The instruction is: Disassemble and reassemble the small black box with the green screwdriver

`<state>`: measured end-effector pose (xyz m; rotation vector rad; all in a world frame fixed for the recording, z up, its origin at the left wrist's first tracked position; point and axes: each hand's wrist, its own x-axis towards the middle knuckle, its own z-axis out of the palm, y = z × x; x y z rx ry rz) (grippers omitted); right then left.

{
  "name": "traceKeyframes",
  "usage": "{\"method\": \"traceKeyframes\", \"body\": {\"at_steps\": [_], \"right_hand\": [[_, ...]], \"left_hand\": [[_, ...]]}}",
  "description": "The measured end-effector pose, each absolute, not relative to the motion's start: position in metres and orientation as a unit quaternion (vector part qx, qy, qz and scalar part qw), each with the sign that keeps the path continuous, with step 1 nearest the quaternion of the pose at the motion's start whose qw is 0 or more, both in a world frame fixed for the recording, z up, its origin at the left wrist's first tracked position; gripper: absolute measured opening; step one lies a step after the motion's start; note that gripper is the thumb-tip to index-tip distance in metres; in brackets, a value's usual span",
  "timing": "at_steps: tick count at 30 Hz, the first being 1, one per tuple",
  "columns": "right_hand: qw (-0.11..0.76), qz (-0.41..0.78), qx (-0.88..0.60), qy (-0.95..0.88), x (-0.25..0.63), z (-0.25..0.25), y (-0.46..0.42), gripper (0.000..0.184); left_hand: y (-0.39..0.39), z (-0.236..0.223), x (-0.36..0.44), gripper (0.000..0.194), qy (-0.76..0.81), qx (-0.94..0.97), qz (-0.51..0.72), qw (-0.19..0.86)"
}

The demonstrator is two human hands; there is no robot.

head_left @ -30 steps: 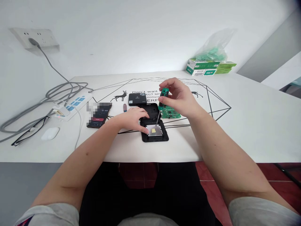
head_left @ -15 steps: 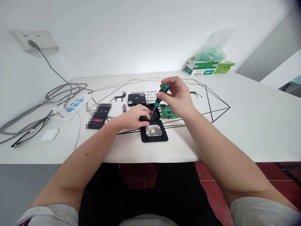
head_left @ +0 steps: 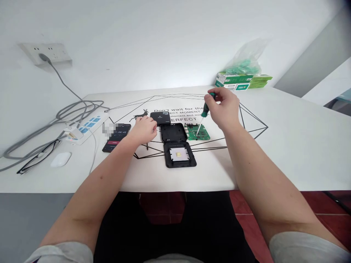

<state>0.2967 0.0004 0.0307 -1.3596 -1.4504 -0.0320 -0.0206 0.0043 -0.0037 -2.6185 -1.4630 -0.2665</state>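
Observation:
My right hand (head_left: 226,109) grips the green-and-black handle of a screwdriver (head_left: 205,109). The screwdriver slants down, its metal shaft in front of the green circuit board (head_left: 204,133) and its tip at the board's surface. My left hand (head_left: 144,129) is closed, fingers curled, left of the black casing half (head_left: 173,132); anything in its fingertips is hidden. A thin dark shaft (head_left: 147,146) shows just below that hand. Nearest me lies another black casing half (head_left: 180,164), carrying a silver plate (head_left: 175,156) with a pale yellow pad (head_left: 178,154).
A closed black box (head_left: 160,117) sits behind the casing. To the left are a phone (head_left: 116,138), a power strip (head_left: 89,128) with coiled grey cable, glasses (head_left: 37,157) and a white case (head_left: 61,159). Green-and-white boxes (head_left: 234,78) with a plastic bag (head_left: 244,60) stand back right.
My left hand has left the casing and moved left, over where the small red-handled screwdriver lay. My right hand has carried the green-and-black screwdriver rightward from the casing to the circuit board.

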Motion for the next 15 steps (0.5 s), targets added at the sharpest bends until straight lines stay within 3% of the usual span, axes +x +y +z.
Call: {"method": "traceKeyframes", "body": {"at_steps": [5,10,15], "right_hand": [[0.334,0.027,-0.728,-0.599,0.326,0.035,0.010,0.014],[0.090,0.059,-0.791,-0.602,0.338,0.022,0.022,0.032],[-0.006,0.071,-0.780,-0.622,0.339,0.010,0.029,0.038]], "left_hand": [[0.010,-0.011,-0.024,0.025,-0.482,-0.871,-0.068,0.064],[0.016,-0.016,-0.027,0.028,-0.465,-0.882,-0.068,0.042],[0.016,-0.015,-0.028,0.032,-0.470,-0.878,-0.077,0.039]]}}
